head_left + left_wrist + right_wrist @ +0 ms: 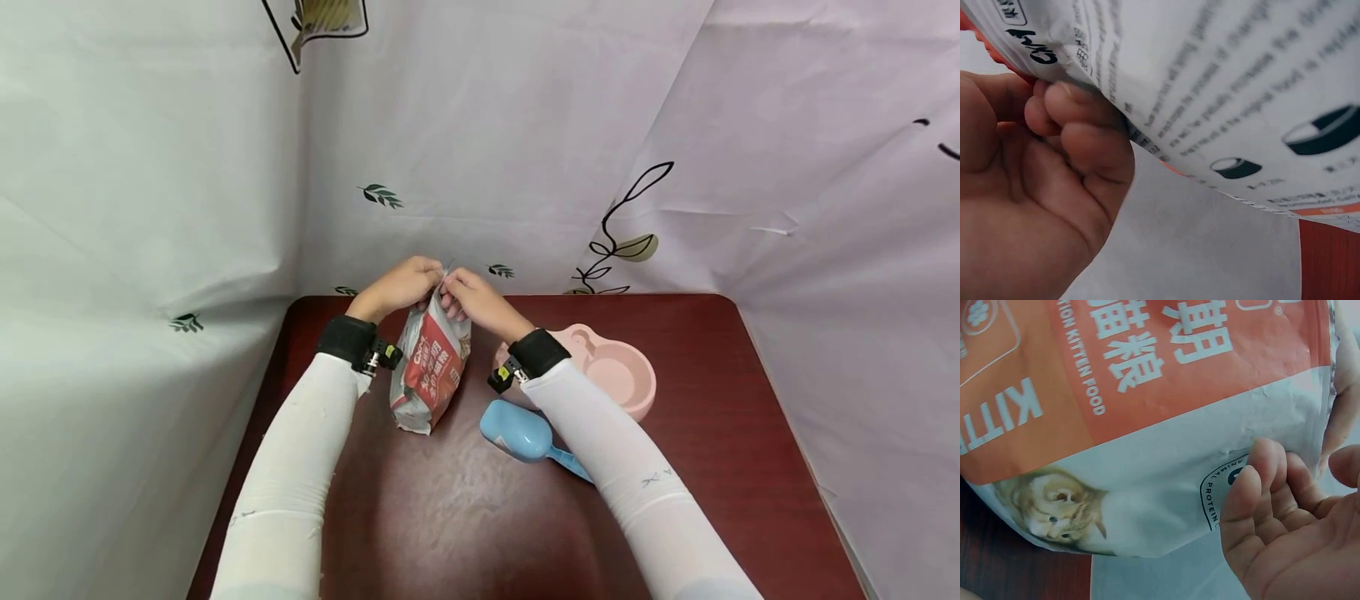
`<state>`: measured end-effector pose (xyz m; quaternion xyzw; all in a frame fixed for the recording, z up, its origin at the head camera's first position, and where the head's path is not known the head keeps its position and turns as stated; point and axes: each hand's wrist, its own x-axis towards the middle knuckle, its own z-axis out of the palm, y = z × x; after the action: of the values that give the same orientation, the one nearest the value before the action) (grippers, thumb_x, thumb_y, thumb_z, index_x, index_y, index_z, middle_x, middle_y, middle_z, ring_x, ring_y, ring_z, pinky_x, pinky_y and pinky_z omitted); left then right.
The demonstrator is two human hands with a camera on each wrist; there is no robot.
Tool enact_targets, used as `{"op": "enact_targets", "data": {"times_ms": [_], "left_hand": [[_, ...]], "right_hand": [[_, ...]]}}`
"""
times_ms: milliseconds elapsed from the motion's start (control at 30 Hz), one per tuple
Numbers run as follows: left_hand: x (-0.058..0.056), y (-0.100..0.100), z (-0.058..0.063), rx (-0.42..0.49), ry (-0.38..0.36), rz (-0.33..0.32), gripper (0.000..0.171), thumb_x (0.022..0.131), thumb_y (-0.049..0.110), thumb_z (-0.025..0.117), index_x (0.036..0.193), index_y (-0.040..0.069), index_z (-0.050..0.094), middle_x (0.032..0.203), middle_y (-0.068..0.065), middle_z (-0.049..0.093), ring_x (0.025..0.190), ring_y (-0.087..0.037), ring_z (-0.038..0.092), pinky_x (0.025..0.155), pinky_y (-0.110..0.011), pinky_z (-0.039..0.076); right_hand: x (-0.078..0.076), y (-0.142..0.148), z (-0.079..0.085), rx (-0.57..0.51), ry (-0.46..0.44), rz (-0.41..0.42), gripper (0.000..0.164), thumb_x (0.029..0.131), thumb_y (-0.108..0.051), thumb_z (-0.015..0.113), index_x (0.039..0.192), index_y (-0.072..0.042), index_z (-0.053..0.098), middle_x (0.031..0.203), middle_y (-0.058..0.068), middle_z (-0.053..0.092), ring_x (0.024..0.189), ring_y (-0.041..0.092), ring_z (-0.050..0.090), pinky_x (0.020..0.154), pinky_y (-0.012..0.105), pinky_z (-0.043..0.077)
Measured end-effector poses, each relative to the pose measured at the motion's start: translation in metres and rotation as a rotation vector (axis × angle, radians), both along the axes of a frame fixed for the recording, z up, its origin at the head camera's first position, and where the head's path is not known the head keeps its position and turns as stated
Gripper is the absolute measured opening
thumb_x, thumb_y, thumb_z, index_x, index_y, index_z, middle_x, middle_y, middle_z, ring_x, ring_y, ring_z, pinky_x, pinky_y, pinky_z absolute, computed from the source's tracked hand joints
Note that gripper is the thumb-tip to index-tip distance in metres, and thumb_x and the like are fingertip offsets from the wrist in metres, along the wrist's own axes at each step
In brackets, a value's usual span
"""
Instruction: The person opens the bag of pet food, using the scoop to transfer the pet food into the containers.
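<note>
A red, orange and white bag of kitten food [435,358] stands toward the back left of the table, its top edge between both hands. My left hand [408,283] pinches that top edge from the left; in the left wrist view its curled fingers [1088,125] press against the printed back panel. From the right, my right hand [480,302] grips the same edge at the corner. In the right wrist view its fingertips [1266,459] meet the white front, above a kitten picture [1063,509] on the bag.
Beneath the right forearm lies a light-blue scoop [517,429], handle toward the right. Behind it sits a pink divided pet bowl [637,375], partly covered by the right wrist. The dark red table [697,433] meets pale printed curtains [487,125] at its back and sides.
</note>
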<state>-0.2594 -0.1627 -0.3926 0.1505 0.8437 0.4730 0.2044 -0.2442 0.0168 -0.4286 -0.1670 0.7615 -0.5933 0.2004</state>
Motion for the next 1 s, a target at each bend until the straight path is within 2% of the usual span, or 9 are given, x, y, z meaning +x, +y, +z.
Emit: {"op": "enact_targets", "data": {"times_ms": [167, 367, 567, 800, 1000], "left_hand": [[0.000, 0.004, -0.004, -0.046, 0.033, -0.002, 0.037, 0.110, 0.017, 0.041, 0.075, 0.009, 0.050, 0.061, 0.001, 0.046, 0.051, -0.013, 0.045, 0.052, -0.029, 0.042], [0.000, 0.006, -0.003, -0.048, 0.022, -0.009, 0.035, 0.111, 0.018, 0.042, 0.080, 0.006, 0.054, 0.064, -0.001, 0.048, 0.053, -0.013, 0.048, 0.053, -0.032, 0.047], [-0.002, 0.006, -0.003, -0.047, 0.036, 0.009, 0.031, 0.107, 0.017, 0.045, 0.079, 0.008, 0.055, 0.064, 0.001, 0.048, 0.052, -0.011, 0.046, 0.051, -0.027, 0.042], [-0.001, 0.007, -0.005, -0.057, 0.071, 0.023, 0.032, 0.104, 0.014, 0.045, 0.072, 0.012, 0.048, 0.059, 0.001, 0.045, 0.048, -0.012, 0.043, 0.048, -0.026, 0.040], [-0.002, 0.010, -0.010, -0.089, 0.127, 0.096, 0.036, 0.101, 0.019, 0.047, 0.066, 0.014, 0.049, 0.056, 0.004, 0.042, 0.046, -0.010, 0.042, 0.046, -0.025, 0.040]], "right_hand": [[-0.004, 0.000, 0.001, -0.009, -0.045, -0.038, 0.037, 0.115, -0.029, 0.033, 0.098, -0.006, 0.056, 0.080, 0.006, 0.055, 0.064, 0.016, 0.052, 0.064, 0.033, 0.045], [-0.011, 0.000, 0.006, 0.011, -0.111, -0.076, 0.040, 0.114, -0.027, 0.033, 0.088, -0.008, 0.057, 0.071, 0.004, 0.054, 0.056, 0.014, 0.048, 0.056, 0.029, 0.041], [-0.013, -0.001, 0.011, -0.013, -0.182, -0.096, 0.043, 0.113, -0.031, 0.036, 0.083, -0.008, 0.057, 0.066, -0.002, 0.054, 0.052, 0.009, 0.049, 0.052, 0.025, 0.040], [-0.013, -0.002, 0.010, -0.012, -0.158, -0.127, 0.039, 0.112, -0.025, 0.040, 0.083, -0.007, 0.059, 0.066, 0.000, 0.054, 0.051, 0.009, 0.047, 0.051, 0.024, 0.038], [-0.012, -0.004, 0.008, 0.008, -0.118, -0.127, 0.040, 0.113, -0.023, 0.035, 0.085, -0.006, 0.058, 0.073, 0.008, 0.053, 0.055, 0.012, 0.045, 0.051, 0.023, 0.035]]}}
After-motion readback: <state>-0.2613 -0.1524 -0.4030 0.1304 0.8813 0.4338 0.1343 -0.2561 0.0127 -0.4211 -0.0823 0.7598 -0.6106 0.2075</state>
